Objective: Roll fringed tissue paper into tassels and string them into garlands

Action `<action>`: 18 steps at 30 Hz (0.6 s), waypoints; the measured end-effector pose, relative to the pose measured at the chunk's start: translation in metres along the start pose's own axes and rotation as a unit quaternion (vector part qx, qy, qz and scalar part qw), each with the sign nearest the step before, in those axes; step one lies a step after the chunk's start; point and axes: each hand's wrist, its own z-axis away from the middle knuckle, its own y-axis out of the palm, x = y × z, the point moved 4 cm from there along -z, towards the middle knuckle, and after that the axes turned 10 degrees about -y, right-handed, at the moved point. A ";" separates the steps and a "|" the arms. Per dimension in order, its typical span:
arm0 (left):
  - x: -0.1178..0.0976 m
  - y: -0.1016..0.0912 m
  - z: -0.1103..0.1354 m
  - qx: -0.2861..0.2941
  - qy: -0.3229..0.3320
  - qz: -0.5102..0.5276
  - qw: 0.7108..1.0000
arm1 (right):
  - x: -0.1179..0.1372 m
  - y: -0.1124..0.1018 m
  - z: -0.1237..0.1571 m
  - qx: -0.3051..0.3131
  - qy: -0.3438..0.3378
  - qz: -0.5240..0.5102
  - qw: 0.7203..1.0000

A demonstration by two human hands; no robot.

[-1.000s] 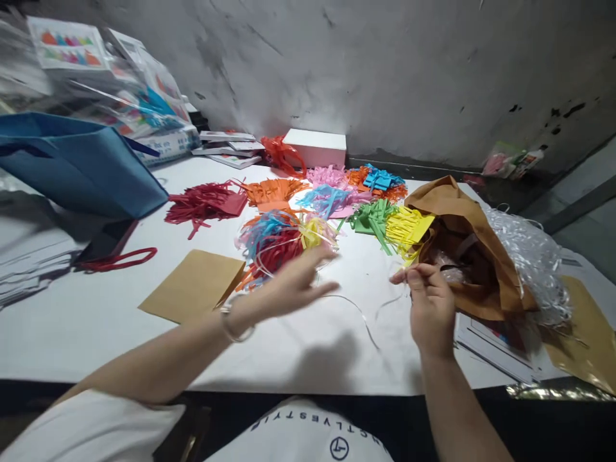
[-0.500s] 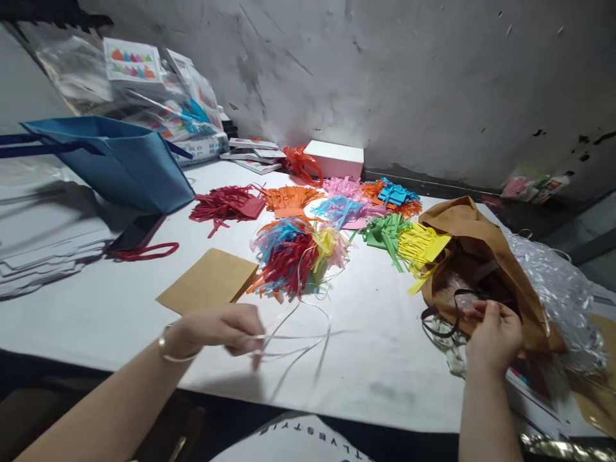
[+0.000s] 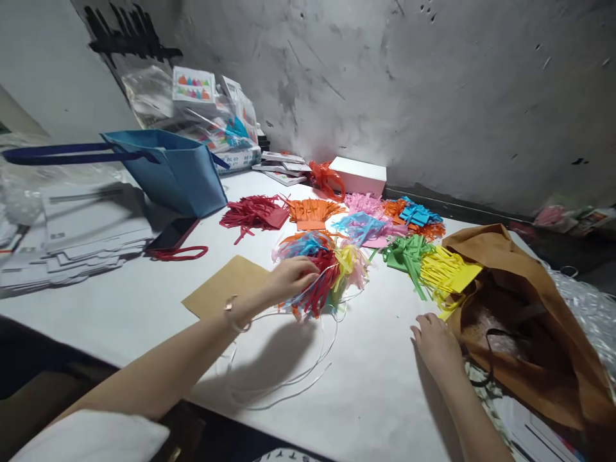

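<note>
The worktop [image 3: 375,385] carries the brown bag [image 3: 520,256] at the right, mouth toward the person. The multicoloured tassel bundle [image 3: 321,294] lies at mid-worktop. The left hand [image 3: 292,277] has moved from near the front edge to this bundle, fingers over its left side; whether they grip anything cannot be told. The right hand [image 3: 437,346] has moved from the bag mouth to just beside it, fingers loosely spread, nothing visible in them. The white cord [image 3: 315,380], previously drawn out, now lies in slack loops; handling appears centred on the bundle.
</note>
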 end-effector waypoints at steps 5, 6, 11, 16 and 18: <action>0.000 0.042 -0.052 0.000 -0.025 0.000 1.000 | 0.037 0.001 -0.026 0.046 -0.062 0.015 0.997; 0.003 0.042 -0.057 0.010 -0.031 0.009 0.999 | 0.041 0.003 -0.029 0.058 -0.069 0.010 0.996; 0.019 0.013 -0.060 0.075 -0.054 0.113 0.989 | 0.039 0.017 -0.040 0.113 -0.082 -0.020 0.990; 0.021 -0.021 -0.039 0.116 -0.082 0.292 0.946 | 0.032 0.027 -0.070 0.142 -0.081 -0.057 0.985; 0.022 -0.036 -0.032 0.102 -0.083 0.353 0.926 | 0.032 0.029 -0.085 0.143 -0.078 -0.078 0.984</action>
